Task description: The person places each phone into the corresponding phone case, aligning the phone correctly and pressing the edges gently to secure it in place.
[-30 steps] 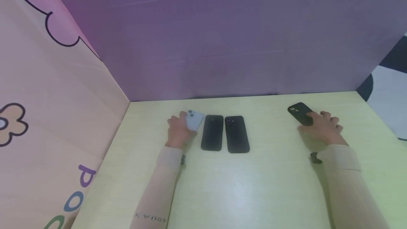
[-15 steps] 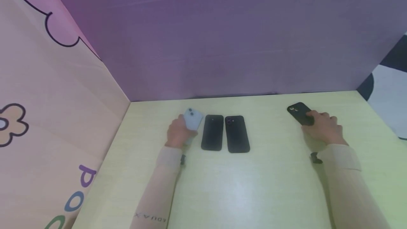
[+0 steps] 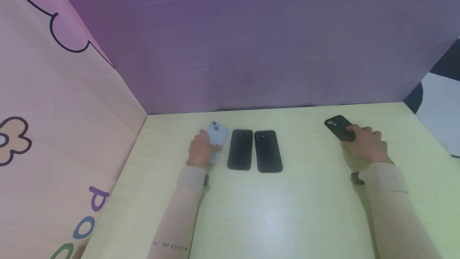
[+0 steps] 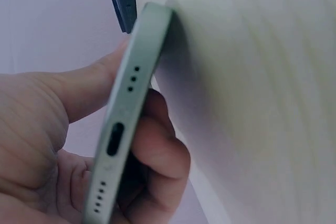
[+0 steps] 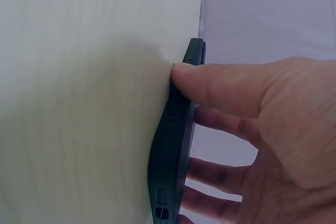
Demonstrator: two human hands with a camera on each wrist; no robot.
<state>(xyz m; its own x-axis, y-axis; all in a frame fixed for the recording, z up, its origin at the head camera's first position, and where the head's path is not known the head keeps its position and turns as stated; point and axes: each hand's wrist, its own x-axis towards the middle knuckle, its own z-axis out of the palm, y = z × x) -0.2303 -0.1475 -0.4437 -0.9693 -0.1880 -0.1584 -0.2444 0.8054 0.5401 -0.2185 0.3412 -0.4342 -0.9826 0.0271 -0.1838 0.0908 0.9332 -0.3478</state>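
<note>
My left hand (image 3: 200,150) holds a pale blue smartphone (image 3: 217,132) at the left of the table, its two-lens camera facing up. In the left wrist view the thumb lies on one face of this phone (image 4: 128,103) and curled fingers reach under the other; it tilts off the tabletop. At the right, my right hand (image 3: 366,145) grips a dark smartphone (image 3: 337,126) in a case. The right wrist view shows the thumb on one long edge of that phone (image 5: 170,150) and fingers at the opposite side.
Two black smartphones lie side by side between the hands: the left one (image 3: 240,150) and the right one (image 3: 268,152), which shows its cameras. A purple backdrop (image 3: 251,51) rises behind the pale table (image 3: 287,211). A printed panel (image 3: 64,123) stands at the left.
My left fingers have curled under the pale blue phone, which has shifted slightly left and turned. My right fingers, spread before, have drawn in around the dark phone.
</note>
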